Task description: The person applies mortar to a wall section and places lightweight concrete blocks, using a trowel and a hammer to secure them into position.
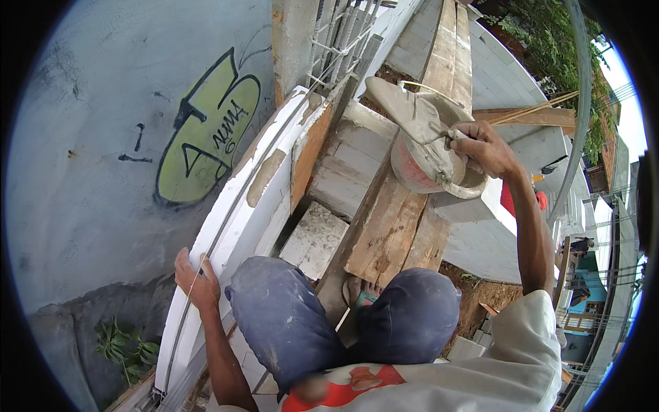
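My right hand [484, 147] is closed round the handle of a trowel. The trowel's blade [398, 106], coated in grey mortar, slants across the rim of a mortar-smeared bucket [414, 167]. Wet mortar lies inside the bucket, which has a wire handle and a reddish patch on its side. Over on the left, my left hand [198, 280] rests on the top edge of a white block wall [230, 223], fingers apart and holding nothing. A thin steel bar [237, 189] runs along the wall top beside that hand. Mortar patches [266, 177] mark the blocks.
Wooden planks [388, 237] support the bucket, with my knees just behind. Upright rebar [340, 41] rises at the wall's far end. A grey wall with green graffiti [209, 134] stands left. A hose [583, 89] curves down on the right, near a wooden beam [525, 118].
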Tool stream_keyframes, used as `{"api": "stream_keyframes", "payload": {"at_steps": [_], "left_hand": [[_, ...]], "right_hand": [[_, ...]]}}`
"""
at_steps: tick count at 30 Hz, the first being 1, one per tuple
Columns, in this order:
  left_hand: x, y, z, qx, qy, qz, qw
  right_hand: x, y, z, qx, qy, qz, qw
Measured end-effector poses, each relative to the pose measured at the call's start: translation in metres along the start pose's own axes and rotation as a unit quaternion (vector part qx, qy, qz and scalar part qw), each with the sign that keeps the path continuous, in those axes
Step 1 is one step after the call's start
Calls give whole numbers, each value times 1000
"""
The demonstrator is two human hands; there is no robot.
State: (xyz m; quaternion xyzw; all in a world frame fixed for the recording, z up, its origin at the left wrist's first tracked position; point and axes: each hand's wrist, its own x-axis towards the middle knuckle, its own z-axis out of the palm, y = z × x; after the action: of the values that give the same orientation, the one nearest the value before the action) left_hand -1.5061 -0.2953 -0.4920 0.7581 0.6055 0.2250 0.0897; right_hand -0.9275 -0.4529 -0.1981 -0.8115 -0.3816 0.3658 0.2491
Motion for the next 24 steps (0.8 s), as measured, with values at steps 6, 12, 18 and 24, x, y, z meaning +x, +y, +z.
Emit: {"api": "stream_keyframes", "payload": {"at_steps": [6, 12, 18, 24], "left_hand": [[-1, 1, -10, -9, 13, -10, 1000], [-5, -4, -7, -16, 35, 3, 999], [-3, -4, -10, -1, 15, -19, 1000], [-5, -9, -12, 10, 29, -17, 999]], "right_hand": [[117, -48, 48, -291, -55, -260, 919], [192, -45, 127, -591, 66, -424, 683], [181, -52, 129, -544, 104, -464, 691], [158, -55, 119, -522, 75, -384, 758]]}}
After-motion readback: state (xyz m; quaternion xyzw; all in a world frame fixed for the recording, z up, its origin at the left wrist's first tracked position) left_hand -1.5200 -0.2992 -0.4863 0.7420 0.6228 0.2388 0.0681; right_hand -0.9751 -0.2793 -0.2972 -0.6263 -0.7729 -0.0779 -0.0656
